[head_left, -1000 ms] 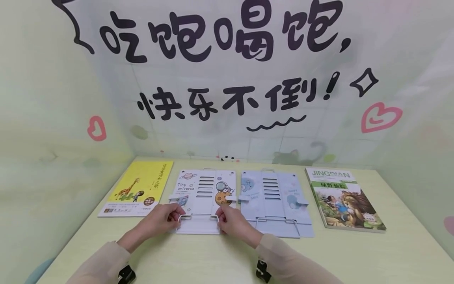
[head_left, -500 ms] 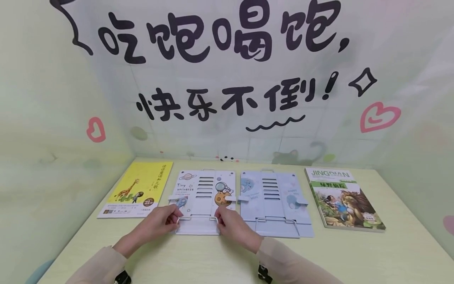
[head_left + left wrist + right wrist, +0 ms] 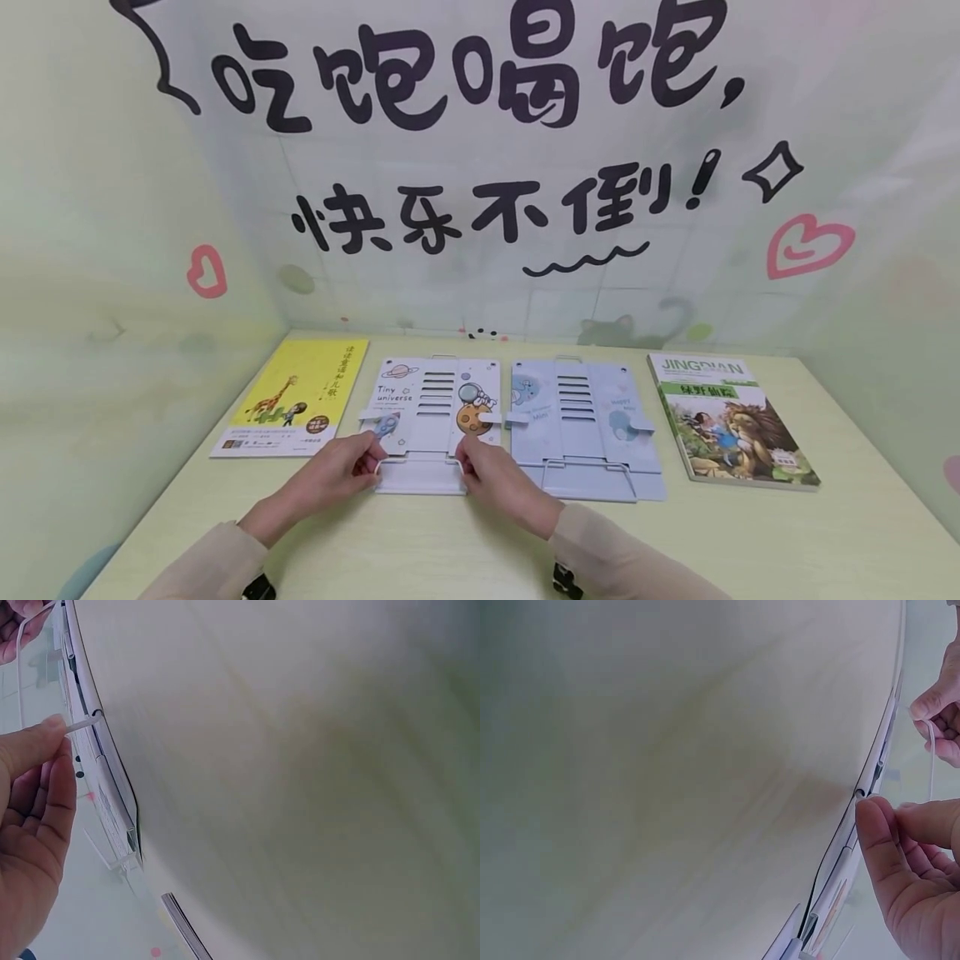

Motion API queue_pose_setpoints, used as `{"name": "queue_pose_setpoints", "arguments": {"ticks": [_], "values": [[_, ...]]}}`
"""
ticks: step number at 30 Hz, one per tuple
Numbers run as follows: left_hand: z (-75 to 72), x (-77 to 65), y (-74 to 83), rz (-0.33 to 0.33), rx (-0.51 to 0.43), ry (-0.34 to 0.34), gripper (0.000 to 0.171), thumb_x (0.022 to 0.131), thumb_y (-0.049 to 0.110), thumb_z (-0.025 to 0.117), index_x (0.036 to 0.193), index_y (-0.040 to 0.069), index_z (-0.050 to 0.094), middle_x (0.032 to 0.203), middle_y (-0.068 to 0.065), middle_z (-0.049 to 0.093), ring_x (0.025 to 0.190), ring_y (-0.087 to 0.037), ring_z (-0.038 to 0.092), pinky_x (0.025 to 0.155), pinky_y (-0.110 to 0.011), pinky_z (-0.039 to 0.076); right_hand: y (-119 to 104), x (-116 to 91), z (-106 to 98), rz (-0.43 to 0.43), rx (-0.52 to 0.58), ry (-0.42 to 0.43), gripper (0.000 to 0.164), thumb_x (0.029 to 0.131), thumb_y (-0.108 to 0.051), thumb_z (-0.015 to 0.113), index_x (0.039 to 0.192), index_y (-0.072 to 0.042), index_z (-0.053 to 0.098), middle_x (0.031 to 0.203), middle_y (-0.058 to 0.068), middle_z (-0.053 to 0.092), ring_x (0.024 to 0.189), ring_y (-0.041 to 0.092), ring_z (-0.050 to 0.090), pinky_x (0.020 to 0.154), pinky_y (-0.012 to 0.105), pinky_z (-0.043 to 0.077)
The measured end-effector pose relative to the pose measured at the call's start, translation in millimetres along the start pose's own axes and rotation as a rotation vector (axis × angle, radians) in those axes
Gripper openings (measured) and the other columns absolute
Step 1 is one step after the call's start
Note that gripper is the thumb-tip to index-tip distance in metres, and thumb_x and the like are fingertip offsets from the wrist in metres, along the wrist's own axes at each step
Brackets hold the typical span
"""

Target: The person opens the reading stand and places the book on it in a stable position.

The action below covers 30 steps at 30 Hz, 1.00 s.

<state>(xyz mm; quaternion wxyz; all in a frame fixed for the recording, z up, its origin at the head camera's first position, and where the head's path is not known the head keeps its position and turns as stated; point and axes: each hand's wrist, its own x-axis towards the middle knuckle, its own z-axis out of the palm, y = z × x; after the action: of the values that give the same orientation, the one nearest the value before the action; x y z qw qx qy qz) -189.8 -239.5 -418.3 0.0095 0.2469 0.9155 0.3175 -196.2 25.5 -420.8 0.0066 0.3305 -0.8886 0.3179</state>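
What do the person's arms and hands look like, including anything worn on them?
Both arms are in light beige sleeves, the left sleeve and the right sleeve, ending short of the hands. The left hand and the right hand show no gloves or rings. A small black item shows by the left cuff, another by the right; their details are unclear.

White wire (image 3: pixel 20 679): smooth, metal-looking | table (image 3: pixel 420 546): smooth, wood-look | yellow book (image 3: pixel 311 383): paper cover

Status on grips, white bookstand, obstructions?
Left grip and right grip pinching wire bracket. White bookstand lying on table. Nothing visibly in the way.
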Motion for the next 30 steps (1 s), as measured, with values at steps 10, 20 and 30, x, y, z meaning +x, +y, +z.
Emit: {"name": "queue_pose_setpoints", "arguments": {"ticks": [10, 20, 30], "values": [[-1.9, -5.2, 4.3, 0.12, 0.076, 0.007, 0.021, 0.077, -0.003, 0.071, 0.088, 0.008, 0.057, 0.076, 0.011, 0.055, 0.068, 0.002, 0.047, 0.059, -0.017, 0.046, -6, -3, -1, -0.028, -0.106, -0.028, 0.019, 0.083, 0.003, 0.064, 0.09, -0.007, 0.05, 0.07, -0.005, 0.047, 0.063, 0.004, 0.041, 0.056, 0.015, 0.041], [-5.6, -6.5, -0.3, 0.048, -0.045, -0.067, 0.019, 0.079, 0.004, 0.073, 0.089, 0.008, 0.058, 0.077, 0.008, 0.058, 0.069, 0.0, 0.051, 0.061, -0.018, 0.048, -1, -5, -3, 0.04, 0.12, -0.063, 0.014, 0.084, 0.0, 0.064, 0.095, -0.004, 0.056, 0.075, -0.005, 0.054, 0.067, 0.001, 0.047, 0.061, 0.014, 0.045], [-26.4, 17.6, -15.1, -0.233, -0.178, 0.221, 0.015, 0.087, 0.017, 0.067, 0.095, 0.004, 0.065, 0.082, -0.006, 0.066, 0.071, -0.014, 0.059, 0.058, -0.02, 0.048, 29, 13, -41, 0.28, 0.441, 0.175, 0.013, 0.087, 0.004, 0.06, 0.1, 0.006, 0.061, 0.083, 0.011, 0.064, 0.07, 0.012, 0.06, 0.063, 0.021, 0.054]]}}
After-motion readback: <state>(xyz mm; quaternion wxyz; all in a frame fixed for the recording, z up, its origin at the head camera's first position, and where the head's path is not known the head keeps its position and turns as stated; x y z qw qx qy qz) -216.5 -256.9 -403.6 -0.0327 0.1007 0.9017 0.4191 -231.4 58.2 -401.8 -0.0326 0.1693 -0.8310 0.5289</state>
